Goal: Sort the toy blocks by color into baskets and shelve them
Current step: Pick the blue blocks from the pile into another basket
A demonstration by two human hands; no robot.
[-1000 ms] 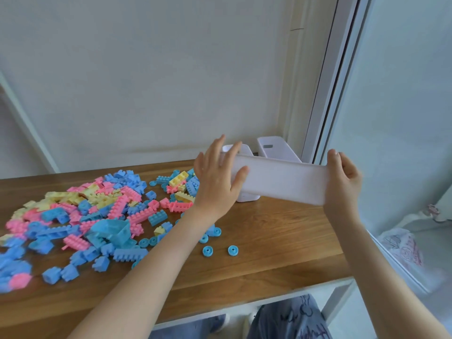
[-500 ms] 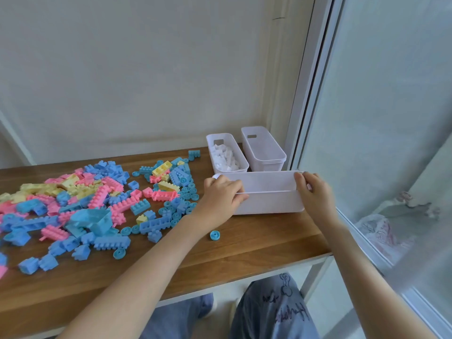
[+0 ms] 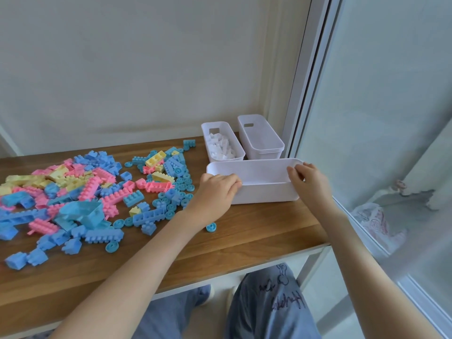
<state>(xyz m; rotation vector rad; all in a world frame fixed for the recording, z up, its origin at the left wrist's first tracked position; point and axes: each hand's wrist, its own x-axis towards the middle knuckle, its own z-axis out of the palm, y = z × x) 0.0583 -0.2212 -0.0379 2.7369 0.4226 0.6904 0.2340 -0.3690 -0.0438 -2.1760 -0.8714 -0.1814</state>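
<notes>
An empty white basket [image 3: 264,193] lies crosswise on the wooden table [image 3: 256,231], near its right end. My left hand [image 3: 216,189] grips the basket's left end, fingers curled over the rim. My right hand [image 3: 309,182] holds the right end the same way. A spread of blue, pink and yellow toy blocks [image 3: 80,192] covers the table's left half, reaching close to my left hand. Behind the basket stand a white basket of white blocks [image 3: 221,143] and a stack of empty white baskets [image 3: 260,138].
A loose blue wheel [image 3: 210,227] lies just in front of my left wrist. The wall runs behind the table and a glass door frame [image 3: 300,81] borders its right end. My knees show under the table's front edge.
The basket was held up in the air between both hands a second ago; it now rests on the table, with both hands still on its ends.
</notes>
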